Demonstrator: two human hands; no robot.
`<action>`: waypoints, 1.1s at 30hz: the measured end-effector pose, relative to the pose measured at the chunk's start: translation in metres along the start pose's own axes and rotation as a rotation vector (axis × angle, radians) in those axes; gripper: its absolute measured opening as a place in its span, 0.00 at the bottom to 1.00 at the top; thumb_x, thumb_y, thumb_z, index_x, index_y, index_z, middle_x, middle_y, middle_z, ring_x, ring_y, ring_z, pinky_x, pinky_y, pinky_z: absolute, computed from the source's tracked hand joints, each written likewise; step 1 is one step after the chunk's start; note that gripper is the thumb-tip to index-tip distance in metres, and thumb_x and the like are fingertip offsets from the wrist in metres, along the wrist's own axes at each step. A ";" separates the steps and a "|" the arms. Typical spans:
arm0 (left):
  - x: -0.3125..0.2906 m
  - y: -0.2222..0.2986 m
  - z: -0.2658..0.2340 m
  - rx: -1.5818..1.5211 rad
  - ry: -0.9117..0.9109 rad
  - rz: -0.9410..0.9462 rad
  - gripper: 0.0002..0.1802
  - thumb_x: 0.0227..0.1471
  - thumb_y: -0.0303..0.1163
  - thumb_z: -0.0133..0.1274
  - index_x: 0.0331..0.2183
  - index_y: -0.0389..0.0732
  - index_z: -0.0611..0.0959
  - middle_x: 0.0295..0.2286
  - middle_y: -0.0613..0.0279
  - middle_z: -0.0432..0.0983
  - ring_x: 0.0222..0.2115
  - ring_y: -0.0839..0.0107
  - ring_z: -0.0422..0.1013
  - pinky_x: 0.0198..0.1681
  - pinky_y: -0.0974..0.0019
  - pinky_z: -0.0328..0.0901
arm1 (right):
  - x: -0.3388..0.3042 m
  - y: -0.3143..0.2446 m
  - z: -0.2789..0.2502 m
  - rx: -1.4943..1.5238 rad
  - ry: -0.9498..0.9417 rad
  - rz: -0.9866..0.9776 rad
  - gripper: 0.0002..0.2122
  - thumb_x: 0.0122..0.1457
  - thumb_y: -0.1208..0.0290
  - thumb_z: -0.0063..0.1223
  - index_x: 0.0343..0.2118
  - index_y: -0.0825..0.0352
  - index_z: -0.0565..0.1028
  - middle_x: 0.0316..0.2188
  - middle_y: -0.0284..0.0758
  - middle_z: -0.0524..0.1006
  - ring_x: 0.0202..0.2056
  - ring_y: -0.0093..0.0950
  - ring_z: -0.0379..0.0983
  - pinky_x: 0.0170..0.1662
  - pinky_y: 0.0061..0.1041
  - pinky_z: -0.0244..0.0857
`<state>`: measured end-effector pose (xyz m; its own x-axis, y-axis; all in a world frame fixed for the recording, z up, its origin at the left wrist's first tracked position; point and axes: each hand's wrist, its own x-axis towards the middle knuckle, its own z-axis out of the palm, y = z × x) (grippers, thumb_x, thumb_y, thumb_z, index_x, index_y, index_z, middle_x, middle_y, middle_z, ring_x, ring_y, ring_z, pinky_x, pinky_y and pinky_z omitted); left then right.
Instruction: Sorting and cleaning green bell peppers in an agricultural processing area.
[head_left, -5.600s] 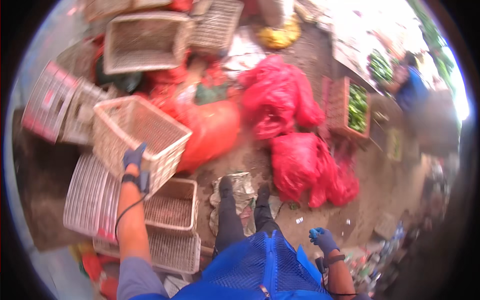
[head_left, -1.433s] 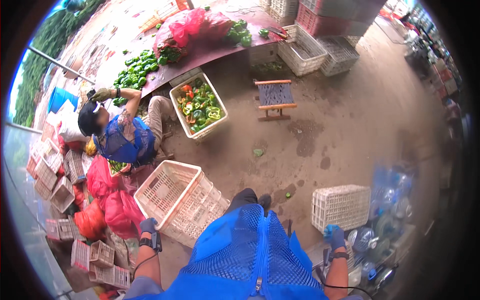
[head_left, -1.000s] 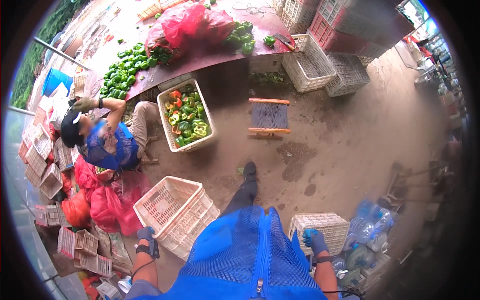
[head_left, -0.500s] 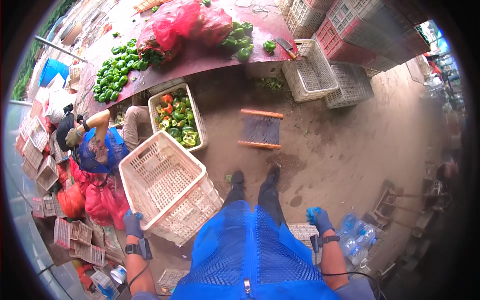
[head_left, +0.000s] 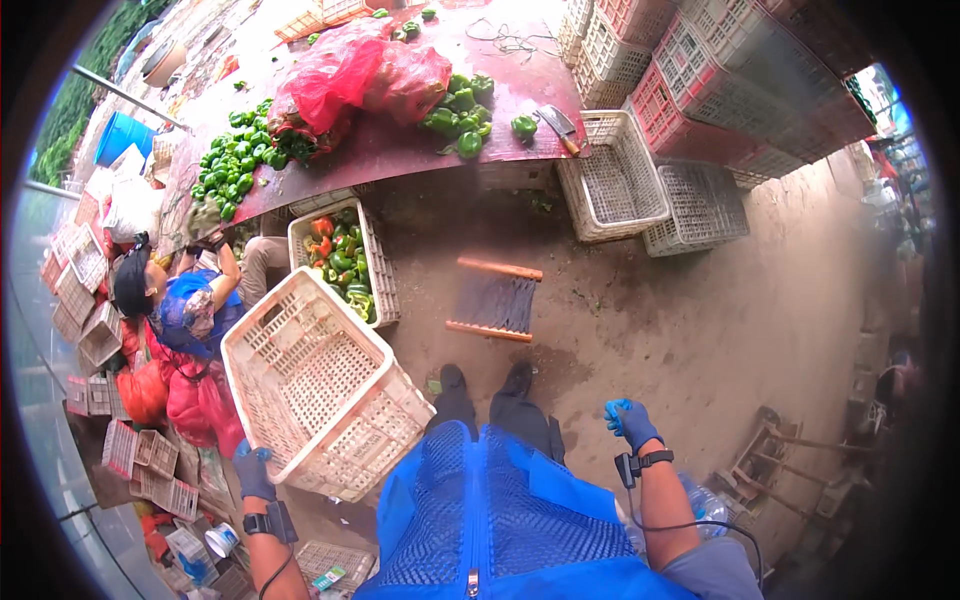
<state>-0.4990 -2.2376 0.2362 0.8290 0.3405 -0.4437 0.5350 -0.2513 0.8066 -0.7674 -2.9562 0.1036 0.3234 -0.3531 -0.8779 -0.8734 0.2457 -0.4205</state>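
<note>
An empty off-white plastic crate [head_left: 378,428] hangs tilted at my left side, its open top facing up and forward. My left hand [head_left: 254,470], in a blue glove, grips the crate's rim at its near left corner. My right hand [head_left: 630,424], also gloved in blue, is held out at my right with its fingers curled in and nothing visible in them. Just beyond the crate stands another crate [head_left: 388,292] of cut green and red peppers.
A low folding stool [head_left: 494,300] stands ahead of my feet. The red table [head_left: 390,165] bears green peppers [head_left: 232,165], red bags [head_left: 345,80] and a cleaver [head_left: 556,122]. A co-worker [head_left: 195,305] sits at the left. Crates [head_left: 612,215] stand at the right, some in tall stacks [head_left: 700,90].
The table and stool appear nearer to me. My left hand still carries the crate. My right hand sits slightly higher in view. The co-worker's arms have moved toward the table.
</note>
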 end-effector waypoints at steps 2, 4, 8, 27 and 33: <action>-0.004 -0.008 -0.005 -0.035 0.092 -0.028 0.13 0.42 0.16 0.44 0.32 0.36 0.78 0.22 0.67 0.72 0.20 0.76 0.67 0.23 0.72 0.62 | -0.001 -0.010 -0.011 -0.025 0.036 0.025 0.10 0.58 0.60 0.57 0.34 0.62 0.77 0.26 0.31 0.78 0.22 0.22 0.72 0.25 0.23 0.67; -0.005 -0.025 -0.013 -0.081 0.130 -0.049 0.09 0.43 0.18 0.45 0.29 0.37 0.78 0.20 0.66 0.71 0.19 0.74 0.67 0.23 0.69 0.62 | 0.002 -0.016 -0.018 -0.034 0.029 0.020 0.10 0.58 0.61 0.57 0.34 0.62 0.77 0.25 0.31 0.78 0.21 0.23 0.73 0.25 0.24 0.67; 0.007 -0.053 -0.019 1.236 -0.191 0.975 0.08 0.49 0.25 0.48 0.22 0.39 0.79 0.17 0.62 0.71 0.18 0.69 0.68 0.23 0.63 0.63 | 0.015 -0.009 -0.027 -0.014 0.029 0.112 0.09 0.58 0.60 0.55 0.35 0.60 0.77 0.24 0.30 0.77 0.22 0.24 0.73 0.25 0.26 0.67; -0.076 -0.171 -0.020 0.840 0.134 -0.377 0.14 0.34 0.33 0.60 0.28 0.34 0.86 0.28 0.45 0.81 0.30 0.55 0.78 0.39 0.59 0.71 | 0.041 -0.075 -0.025 0.089 -0.155 0.066 0.07 0.55 0.63 0.51 0.27 0.60 0.73 0.20 0.28 0.71 0.18 0.24 0.68 0.21 0.25 0.62; -0.101 -0.148 0.011 0.980 0.086 -0.469 0.12 0.36 0.33 0.61 0.29 0.43 0.87 0.31 0.51 0.82 0.34 0.56 0.79 0.42 0.58 0.70 | 0.048 -0.029 -0.069 0.107 -0.115 0.072 0.10 0.53 0.60 0.56 0.32 0.62 0.75 0.22 0.31 0.75 0.20 0.28 0.71 0.22 0.29 0.65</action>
<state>-0.6601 -2.2453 0.1576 0.5148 0.6432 -0.5669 0.7241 -0.6802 -0.1142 -0.7517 -3.0431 0.0891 0.3063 -0.2273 -0.9244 -0.8539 0.3636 -0.3724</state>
